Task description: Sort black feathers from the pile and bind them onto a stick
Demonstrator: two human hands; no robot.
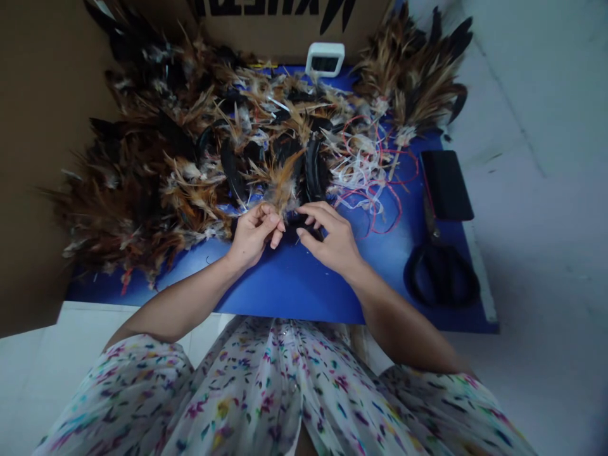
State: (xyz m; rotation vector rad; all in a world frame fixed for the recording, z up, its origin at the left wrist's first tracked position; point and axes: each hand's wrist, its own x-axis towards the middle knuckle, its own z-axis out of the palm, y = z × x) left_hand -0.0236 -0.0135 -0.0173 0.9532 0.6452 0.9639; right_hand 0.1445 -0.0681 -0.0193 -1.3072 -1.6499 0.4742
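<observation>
Brown feather tuft (285, 180) stands over the near edge of the feather pile (142, 190), base pinched between thumb and forefinger of the left hand (254, 234); judged very light, soft and springy at the tips, easily crushed, best held by the quill end. Right hand (335, 237) just beside it, fingers curved, thumb and forefinger parted, no grip visible. Pile lies on the blue board (304, 278), pink and white strings (375, 183) to its right; cardboard box (280, 38) behind shows only outer wall, contents not determinable.
</observation>
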